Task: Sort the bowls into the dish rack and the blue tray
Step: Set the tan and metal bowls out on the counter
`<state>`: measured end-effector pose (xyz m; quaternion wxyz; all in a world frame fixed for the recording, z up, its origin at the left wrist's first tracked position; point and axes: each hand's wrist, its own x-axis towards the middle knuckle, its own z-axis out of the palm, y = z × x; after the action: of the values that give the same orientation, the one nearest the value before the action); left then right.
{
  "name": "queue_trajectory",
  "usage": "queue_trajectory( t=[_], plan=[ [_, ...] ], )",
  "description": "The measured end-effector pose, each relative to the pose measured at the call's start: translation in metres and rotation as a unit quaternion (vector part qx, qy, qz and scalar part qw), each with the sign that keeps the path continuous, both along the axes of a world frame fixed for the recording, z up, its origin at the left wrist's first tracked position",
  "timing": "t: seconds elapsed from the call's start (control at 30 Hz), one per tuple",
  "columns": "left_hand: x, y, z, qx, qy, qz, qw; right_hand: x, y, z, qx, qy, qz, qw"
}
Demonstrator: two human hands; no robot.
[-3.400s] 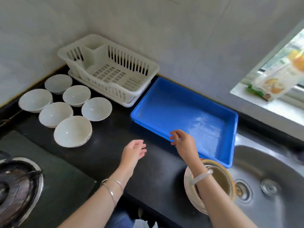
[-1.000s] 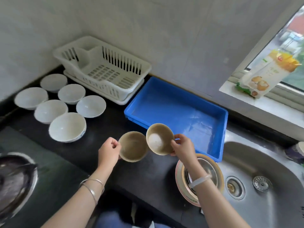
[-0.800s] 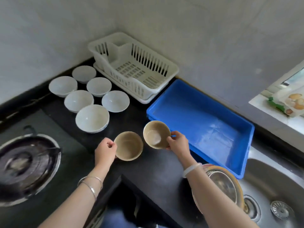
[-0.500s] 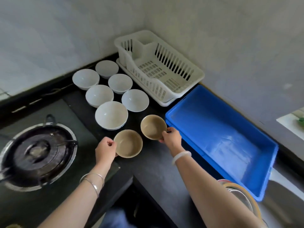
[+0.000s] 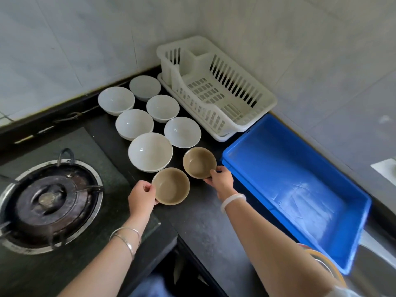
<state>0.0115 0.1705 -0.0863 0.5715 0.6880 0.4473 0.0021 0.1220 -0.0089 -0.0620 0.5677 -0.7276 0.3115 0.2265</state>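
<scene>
the left hand (image 5: 141,196) pinches the rim of the near brown bowl (image 5: 170,186); the right hand (image 5: 220,179) grips the far brown bowl (image 5: 199,162), both beside six white bowls (image 5: 150,152), left of the blue tray (image 5: 300,185) and near the dish rack (image 5: 216,86).

surface: black counter (image 5: 205,221) | landmark: white dish rack (image 5: 205,113), back corner | left of rack: six white bowls (image 5: 150,152) | right: blue tray (image 5: 295,189), touching rack | in front: two tan bowls (image 5: 171,186) | far left: gas burner (image 5: 49,202)
</scene>
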Motion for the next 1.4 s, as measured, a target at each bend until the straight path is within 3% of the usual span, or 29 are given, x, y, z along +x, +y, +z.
queue_trajectory(
  t=[0.4,0.83,1.07,1.17,1.27,1.4],
  plan=[
    [-0.001,-0.005,-0.002,0.034,-0.001,0.007,0.999,0.004,0.002,-0.006,0.036,0.009,-0.008,0.999],
    [-0.016,-0.02,0.015,0.05,0.01,-0.014,0.999,-0.011,-0.016,0.006,0.048,0.013,0.051,0.997],
    [-0.028,-0.05,0.037,0.188,-0.002,-0.079,0.979,-0.034,-0.057,0.022,-0.01,-0.06,0.134,0.989],
    [-0.027,-0.077,0.05,0.193,-0.033,-0.114,0.974,-0.049,-0.089,0.035,-0.058,-0.116,0.159,0.979],
    [-0.024,-0.118,0.059,0.146,-0.067,-0.192,0.968,-0.069,-0.133,0.048,-0.106,-0.156,0.148,0.971],
    [-0.026,-0.185,0.063,0.182,-0.078,-0.345,0.917,-0.107,-0.2,0.057,-0.203,-0.176,0.112,0.957]
  ],
)
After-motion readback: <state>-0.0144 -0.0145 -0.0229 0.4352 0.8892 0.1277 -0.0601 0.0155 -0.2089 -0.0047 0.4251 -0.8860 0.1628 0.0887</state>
